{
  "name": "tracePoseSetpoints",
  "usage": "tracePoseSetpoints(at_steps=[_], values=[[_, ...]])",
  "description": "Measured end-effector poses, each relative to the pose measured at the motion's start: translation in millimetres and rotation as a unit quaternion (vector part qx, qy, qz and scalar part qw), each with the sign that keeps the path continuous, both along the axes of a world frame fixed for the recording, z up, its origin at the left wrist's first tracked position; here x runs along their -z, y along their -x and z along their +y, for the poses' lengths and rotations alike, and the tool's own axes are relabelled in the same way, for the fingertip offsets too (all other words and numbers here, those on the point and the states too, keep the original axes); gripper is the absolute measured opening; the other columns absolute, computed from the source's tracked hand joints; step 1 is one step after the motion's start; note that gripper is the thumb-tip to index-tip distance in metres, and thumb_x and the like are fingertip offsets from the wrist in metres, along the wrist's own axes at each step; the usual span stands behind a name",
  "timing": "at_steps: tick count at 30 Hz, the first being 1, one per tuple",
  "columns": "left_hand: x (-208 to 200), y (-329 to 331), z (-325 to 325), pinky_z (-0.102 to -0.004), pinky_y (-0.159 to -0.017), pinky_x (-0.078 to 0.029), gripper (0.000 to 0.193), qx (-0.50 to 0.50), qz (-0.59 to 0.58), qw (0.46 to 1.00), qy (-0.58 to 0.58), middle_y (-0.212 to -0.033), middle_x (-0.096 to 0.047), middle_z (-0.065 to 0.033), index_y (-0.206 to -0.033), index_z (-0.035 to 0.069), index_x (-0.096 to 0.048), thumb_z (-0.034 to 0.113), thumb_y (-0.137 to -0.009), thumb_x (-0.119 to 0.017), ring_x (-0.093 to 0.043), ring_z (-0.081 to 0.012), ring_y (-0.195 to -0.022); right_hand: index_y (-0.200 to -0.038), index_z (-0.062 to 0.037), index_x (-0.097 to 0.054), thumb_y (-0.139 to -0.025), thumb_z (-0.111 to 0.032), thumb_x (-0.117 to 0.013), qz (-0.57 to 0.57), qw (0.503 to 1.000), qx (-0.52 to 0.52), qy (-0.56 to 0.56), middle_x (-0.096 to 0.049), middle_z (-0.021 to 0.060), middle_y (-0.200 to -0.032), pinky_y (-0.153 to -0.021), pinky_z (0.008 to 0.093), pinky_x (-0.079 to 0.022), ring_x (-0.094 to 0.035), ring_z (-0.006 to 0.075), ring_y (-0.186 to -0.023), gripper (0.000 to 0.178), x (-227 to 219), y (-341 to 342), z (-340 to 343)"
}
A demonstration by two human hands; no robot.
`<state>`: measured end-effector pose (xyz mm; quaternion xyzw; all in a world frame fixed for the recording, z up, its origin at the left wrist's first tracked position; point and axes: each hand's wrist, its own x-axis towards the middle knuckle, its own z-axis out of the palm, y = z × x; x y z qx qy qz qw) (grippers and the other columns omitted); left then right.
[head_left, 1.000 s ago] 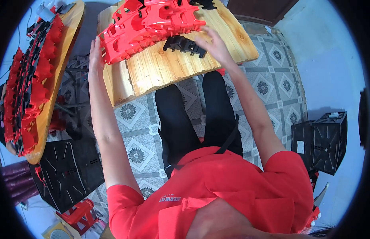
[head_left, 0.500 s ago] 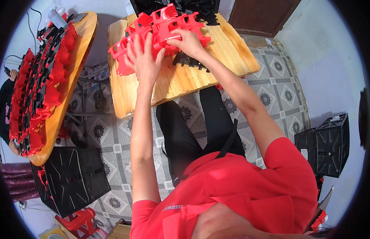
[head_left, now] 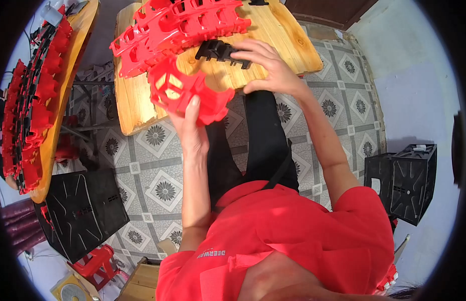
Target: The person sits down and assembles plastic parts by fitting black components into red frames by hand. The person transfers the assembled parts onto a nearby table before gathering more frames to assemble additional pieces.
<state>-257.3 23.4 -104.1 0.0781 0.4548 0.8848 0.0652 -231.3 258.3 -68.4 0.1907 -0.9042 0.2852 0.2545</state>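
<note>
My left hand [head_left: 191, 131] is closed on a red moulded plastic piece [head_left: 209, 96] with square openings, raised over the table's near edge. Its thumb lies along the near side; the other fingers are hidden behind the piece. My right hand [head_left: 274, 72] is open, fingers stretched out and thumb apart. Its fingertips reach the right end of a black notched plastic piece [head_left: 214, 51] lying on the wooden table; whether they touch it I cannot tell. Beyond both hands lies a group of similar red plastic pieces [head_left: 188, 27] in rows.
The wooden table [head_left: 288, 42] has a wavy near edge. At left, a second wooden table [head_left: 67, 95] carries long rows of red and black pieces [head_left: 45, 85]. Black crates stand at lower left [head_left: 87, 210] and right [head_left: 413, 183]. A red stool [head_left: 95, 266] is at lower left.
My left hand has come nearer with a red piece lifted off the group. My right hand has left the red pieces and moved right and nearer, to the black piece. The view has shifted.
</note>
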Motion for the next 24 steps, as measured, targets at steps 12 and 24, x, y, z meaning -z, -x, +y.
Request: tracePoseSetpoints(at_steps=[12,24], values=[[57,-21,-66,-0.0492,-0.109,-0.038,0.087,0.148,-0.102,0.974,-0.141,-0.144,-0.042,-0.0113,-0.146,0.018,-0.033,0.043,-0.076,-0.079,-0.042,-0.03,-0.133,-0.115,0.0037,-0.062,-0.094,-0.01,-0.06,-0.147,0.813,0.201,0.526,-0.068,0.0071,-0.096,-0.071,0.025,-0.051,-0.064,0.0106,-0.084,0.025,70,-9,49],[30,-20,-46,-0.0486,-0.106,-0.041,0.062,0.125,-0.119,0.974,-0.144,-0.134,-0.053,-0.009,-0.136,0.012,-0.048,0.046,-0.088,-0.067,-0.051,-0.0282,-0.124,-0.115,-0.007,-0.066,-0.082,-0.014,-0.069,-0.048,0.986,0.153,-0.036,-0.06,0.0118,-0.103,-0.088,0.037,-0.045,-0.057,0.0291,-0.1,0.034,63,7,56]])
